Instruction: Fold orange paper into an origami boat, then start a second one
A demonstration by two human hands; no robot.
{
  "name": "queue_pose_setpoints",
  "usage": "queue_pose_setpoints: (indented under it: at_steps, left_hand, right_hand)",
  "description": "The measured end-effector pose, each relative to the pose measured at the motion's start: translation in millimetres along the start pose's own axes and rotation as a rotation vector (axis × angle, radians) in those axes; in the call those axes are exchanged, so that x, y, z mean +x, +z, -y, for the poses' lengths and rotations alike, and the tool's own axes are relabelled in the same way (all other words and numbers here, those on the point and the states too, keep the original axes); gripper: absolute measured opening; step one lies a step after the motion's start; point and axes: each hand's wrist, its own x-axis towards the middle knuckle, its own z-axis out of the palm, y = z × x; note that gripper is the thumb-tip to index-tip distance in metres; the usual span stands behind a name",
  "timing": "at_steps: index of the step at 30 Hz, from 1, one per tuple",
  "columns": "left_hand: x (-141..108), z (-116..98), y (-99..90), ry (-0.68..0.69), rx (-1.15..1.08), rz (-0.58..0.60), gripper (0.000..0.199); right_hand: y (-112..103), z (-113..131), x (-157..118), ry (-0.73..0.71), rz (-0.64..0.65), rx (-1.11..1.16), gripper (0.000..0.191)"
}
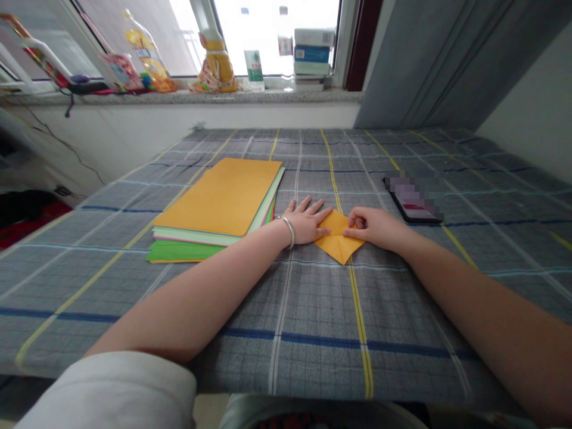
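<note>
A folded orange paper [341, 245] with crease lines lies on the plaid cloth, one corner pointing toward me. My left hand [307, 221], with a silver bangle at the wrist, lies flat with fingers spread, its fingertips on the paper's left side. At the paper's right edge is my right hand [372, 226], its fingers curled and the thumb and a finger pinching that edge. The stack of coloured paper [226, 196], orange on top with pale green, pink and green sheets below, sits left of my left hand.
A phone [413, 199] lies right of my right hand on the plaid tablecloth [317, 304]. Behind the table, a windowsill [179, 98] holds bottles, packets and stacked boxes [313, 55]. A grey curtain [420, 65] hangs at the back right.
</note>
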Motion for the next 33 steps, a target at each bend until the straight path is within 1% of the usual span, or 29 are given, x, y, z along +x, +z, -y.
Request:
queue_pose_setpoints:
  at_steps: [7,10,14,16,18,20,22,24,26,29,32,33]
  left_hand:
    - [-11.4,23.9,-5.4,-0.003,0.046,0.065,0.063]
    - [-12.1,31.6,-7.7,0.044,0.028,0.095,0.064]
    - [-12.0,39.0,-11.4,0.100,0.005,0.159,0.066]
    - [-11.7,42.5,-11.4,0.119,-0.017,0.164,0.067]
    - [-11.1,46.3,-10.1,0.138,-0.057,0.144,0.065]
    - [-10.6,49.6,-8.4,0.158,-0.112,0.097,0.062]
    - [-10.5,51.8,-7.4,0.184,-0.172,0.029,0.055]
    - [-10.8,52.3,-7.2,0.203,-0.223,-0.049,0.041]
    - [-11.4,50.8,-7.3,0.200,-0.245,-0.109,0.025]
    - [-12.4,44.9,-6.7,0.152,-0.181,-0.230,0.011]
    - [-12.7,36.2,-4.1,0.063,-0.055,-0.425,0.013]
    - [-12.6,33.3,-2.7,0.041,-0.020,-0.467,0.015]
  right_hand:
    - [0.3,-7.7,4.5,0.019,0.049,0.040,0.022]
    - [0.6,-12.0,5.9,0.011,0.062,0.074,0.023]
    - [-0.6,-16.2,6.0,0.040,0.059,0.111,0.026]
    - [-1.5,-17.3,5.6,0.049,0.052,0.115,0.027]
    - [-1.6,-18.2,5.1,0.051,0.047,0.120,0.026]
    - [-0.5,-19.1,4.5,0.050,0.032,0.141,0.027]
    - [1.5,-19.8,3.5,0.052,-0.014,0.200,0.031]
    - [3.5,-19.2,2.2,0.052,-0.063,0.276,0.038]
    - [4.3,-16.9,0.7,0.039,-0.084,0.294,0.037]
    - [3.2,-12.2,-1.2,0.000,-0.109,0.243,0.024]
    - [1.4,-9.2,-2.0,-0.017,-0.176,0.249,0.021]
    - [1.0,-8.9,-2.0,-0.020,-0.198,0.241,0.021]
